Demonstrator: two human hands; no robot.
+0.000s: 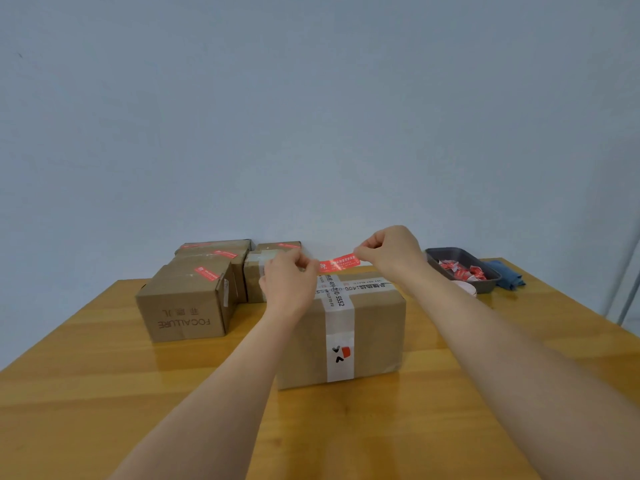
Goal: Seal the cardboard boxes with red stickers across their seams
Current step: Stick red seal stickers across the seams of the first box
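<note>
A cardboard box [377, 327] with white printed tape over its top and front stands in the middle of the wooden table. Just above its far top edge a red sticker [338, 263] is stretched out flat. My left hand [287, 278] pinches the sticker's left end and my right hand [389, 252] pinches its right end. To the left, a box printed FOCALLURE [183, 313] carries a red sticker [205, 273] on its top.
Behind the FOCALLURE box are several more cardboard boxes [214, 251] with red stickers, against the wall. At the back right a dark tray [486, 284] holds crumpled red and white sticker backings, with a blue cloth [510, 277] beside it. The wooden table [104, 393] runs to the near edge.
</note>
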